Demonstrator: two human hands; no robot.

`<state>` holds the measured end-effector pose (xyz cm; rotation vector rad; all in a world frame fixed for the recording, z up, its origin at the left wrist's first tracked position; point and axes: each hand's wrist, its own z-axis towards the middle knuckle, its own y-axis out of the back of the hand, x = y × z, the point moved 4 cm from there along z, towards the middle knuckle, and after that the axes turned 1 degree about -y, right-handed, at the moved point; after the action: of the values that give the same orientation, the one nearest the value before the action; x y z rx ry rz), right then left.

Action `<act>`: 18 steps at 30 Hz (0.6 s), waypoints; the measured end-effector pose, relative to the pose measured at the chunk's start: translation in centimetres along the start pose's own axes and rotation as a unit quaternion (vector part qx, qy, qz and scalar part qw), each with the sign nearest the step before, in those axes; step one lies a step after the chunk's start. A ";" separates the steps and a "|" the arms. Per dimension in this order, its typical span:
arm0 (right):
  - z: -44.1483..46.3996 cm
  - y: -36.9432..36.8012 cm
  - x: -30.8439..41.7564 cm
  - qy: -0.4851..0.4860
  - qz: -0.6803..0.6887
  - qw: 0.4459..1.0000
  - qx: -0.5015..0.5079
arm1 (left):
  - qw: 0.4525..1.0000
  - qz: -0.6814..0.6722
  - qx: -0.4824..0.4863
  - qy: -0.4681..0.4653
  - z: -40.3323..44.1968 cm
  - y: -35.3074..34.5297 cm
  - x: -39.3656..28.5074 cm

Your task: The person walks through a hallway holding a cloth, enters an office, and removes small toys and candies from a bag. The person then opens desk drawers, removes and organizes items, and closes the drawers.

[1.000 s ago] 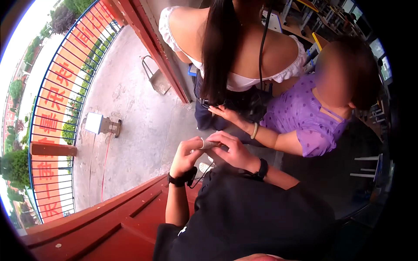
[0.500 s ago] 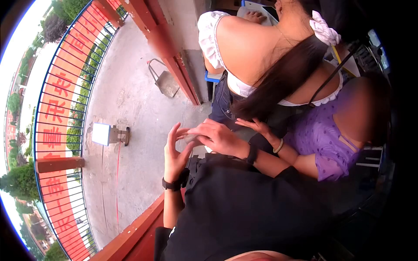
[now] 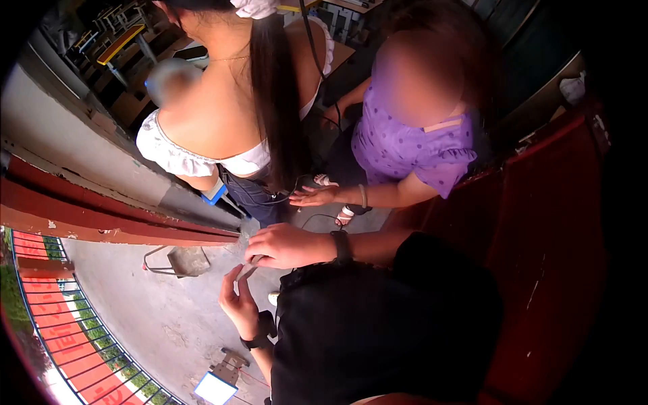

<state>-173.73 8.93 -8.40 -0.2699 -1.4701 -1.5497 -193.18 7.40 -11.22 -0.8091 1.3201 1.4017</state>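
My left hand (image 3: 239, 310) is at the lower left, with a dark band on its wrist. Its thumb and fingers close on a small, thin greyish piece (image 3: 247, 271), whose kind I cannot make out. From the right side reaches my right hand (image 3: 287, 247), also banded at the wrist, with its bent fingertips at the upper end of the same piece. Just beyond it, a co-worker's hand (image 3: 314, 196) is held out flat, fingers stretched.
A person in a white top (image 3: 246, 163) has their back to me; another wears a purple dotted top (image 3: 388, 145). A dustpan (image 3: 189, 262) lies on the concrete floor (image 3: 148, 304). A white-panelled device (image 3: 216, 388), red doorframe (image 3: 121, 226) and bannered railing (image 3: 74, 351) surround me.
My view has swung right, toward the two people and the doorway. Both my hands stay close together, and the thin piece shows more plainly between them. The co-worker's hand remains held out.
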 end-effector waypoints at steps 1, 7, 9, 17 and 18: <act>-0.2 -0.6 1.3 -0.002 -0.008 1.000 -0.024 | 1.000 -0.011 0.015 -0.004 -0.1 0.6 0.7; -1.5 -7.9 6.0 -0.078 -0.033 0.985 -0.148 | 0.991 0.027 0.130 -0.028 -1.7 6.9 2.9; -1.8 -9.1 8.0 -0.114 -0.026 0.982 -0.145 | 0.988 0.007 0.152 -0.023 -2.2 8.5 2.8; 1.5 -12.1 9.3 -0.119 -0.114 0.981 -0.106 | 0.986 0.000 0.168 -0.020 -1.0 12.8 4.9; 2.7 -12.4 9.4 -0.097 -0.117 0.982 -0.110 | 0.988 0.002 0.156 -0.017 -0.5 13.5 4.9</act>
<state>-188.90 4.70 -9.25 -0.3986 -1.5229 -1.9267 -207.38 9.34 -11.95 -0.5698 1.4681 1.1671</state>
